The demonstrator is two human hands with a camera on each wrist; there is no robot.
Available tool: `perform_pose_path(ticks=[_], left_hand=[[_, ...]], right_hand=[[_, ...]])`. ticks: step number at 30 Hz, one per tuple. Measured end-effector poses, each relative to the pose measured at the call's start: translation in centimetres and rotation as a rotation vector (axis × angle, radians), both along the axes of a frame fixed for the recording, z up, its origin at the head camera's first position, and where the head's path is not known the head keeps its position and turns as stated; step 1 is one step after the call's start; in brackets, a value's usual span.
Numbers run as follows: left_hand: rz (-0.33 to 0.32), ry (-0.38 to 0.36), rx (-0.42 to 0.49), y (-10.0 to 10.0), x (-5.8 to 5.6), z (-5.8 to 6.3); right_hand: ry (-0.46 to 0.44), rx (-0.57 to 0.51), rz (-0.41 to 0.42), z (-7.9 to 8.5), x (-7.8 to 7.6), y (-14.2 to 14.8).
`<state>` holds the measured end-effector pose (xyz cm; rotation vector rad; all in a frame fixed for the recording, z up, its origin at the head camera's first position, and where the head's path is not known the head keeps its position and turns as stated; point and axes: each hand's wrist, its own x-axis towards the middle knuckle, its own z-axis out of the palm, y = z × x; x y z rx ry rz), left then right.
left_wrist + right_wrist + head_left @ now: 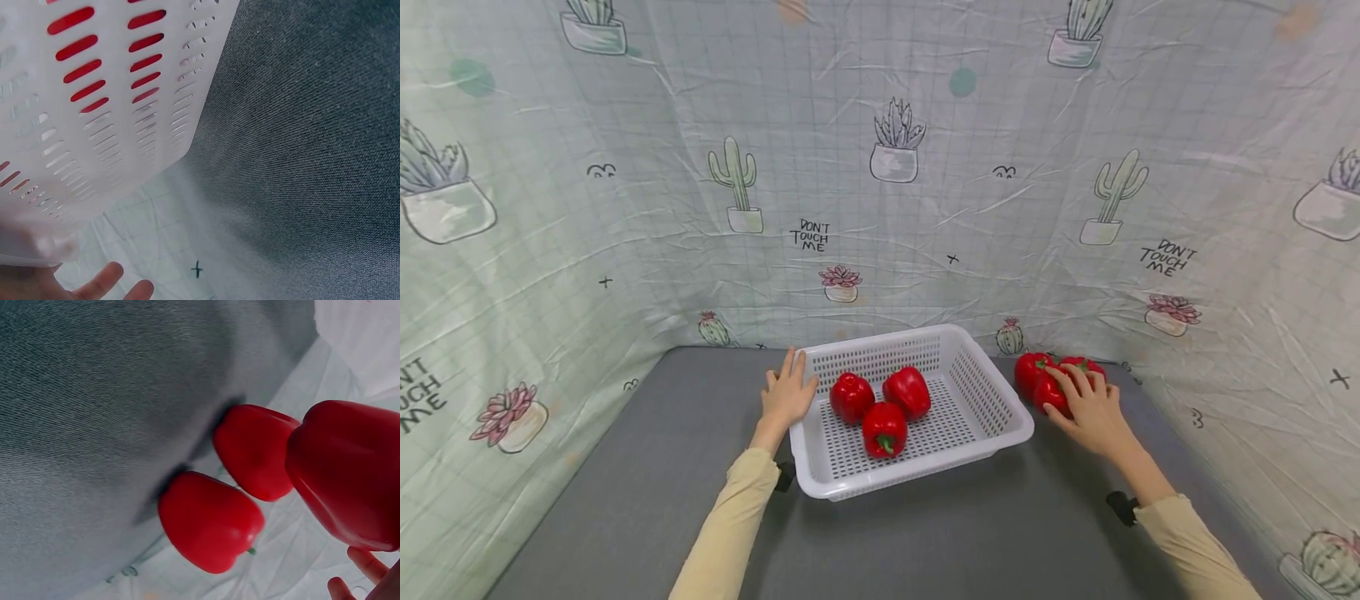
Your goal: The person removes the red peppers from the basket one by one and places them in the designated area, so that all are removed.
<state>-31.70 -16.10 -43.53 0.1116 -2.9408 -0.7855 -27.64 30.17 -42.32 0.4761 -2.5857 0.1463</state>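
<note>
My left hand [786, 398] rests on the left rim of a white plastic basket [917, 475], fingers spread and fairly straight. In the left wrist view, two fingertips [103, 281] stick out past the outside of the basket's slotted wall. Inside the basket lie three red bell peppers [852, 398]. To the basket's right, my right hand [1093, 417] grips another red bell pepper [350, 475], which looks raised off the table in the right wrist view. Two more bell peppers, one nearer the basket [256, 450] and one farther right [209, 522], sit on the table behind it.
A dark grey cloth-covered table [925, 542] lies under everything. Pale cactus-print fabric [880, 250] encloses the back and both sides, close behind the basket and the loose peppers.
</note>
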Motion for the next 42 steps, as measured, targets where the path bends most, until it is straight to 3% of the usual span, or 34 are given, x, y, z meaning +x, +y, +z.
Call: perform_pose_path(ticks=[12, 24, 42], left_hand=[[-0.001, 0.000, 0.004, 0.0, 0.0, 0.1], [0.003, -0.002, 0.008, 0.1, 0.2, 0.4], [0.000, 0.010, -0.002, 0.0, 0.2, 0.3]], right_hand=[[-0.030, 0.022, -0.011, -2.0, -0.9, 0.6], [-0.135, 0.026, -0.017, -3.2, -1.0, 0.7], [-0.132, 0.030, 0.004, -4.2, -1.2, 1.3]])
